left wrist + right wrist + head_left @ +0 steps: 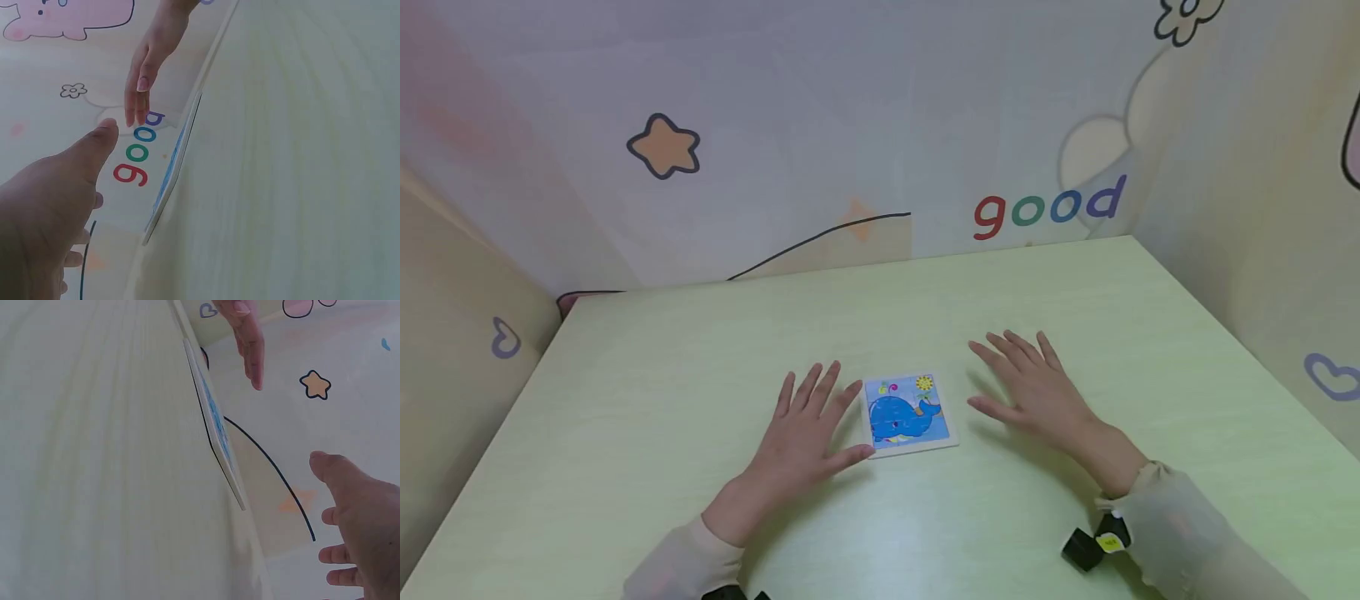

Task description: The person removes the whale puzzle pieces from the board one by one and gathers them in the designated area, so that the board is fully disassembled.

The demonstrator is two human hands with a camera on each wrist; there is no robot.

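A small square picture puzzle [904, 415] with a blue whale, a yellow sun and a pale border lies flat on the table, between my two hands. My left hand [801, 442] hovers just left of it, fingers spread, thumb tip overlapping its lower left corner in the head view. To the right of the puzzle, a short gap away, my right hand [1037, 396] is held with straight, spread fingers and nothing in it. Both wrist views show the puzzle edge-on as a thin board [174, 172], with the hands raised above the tabletop.
The pale green table [662, 375] reaches back to a printed backdrop [820, 125] with a star and the word "good". Side panels [1262, 208] stand at left and right. A black wrist camera [1082, 550] sits by the right sleeve.
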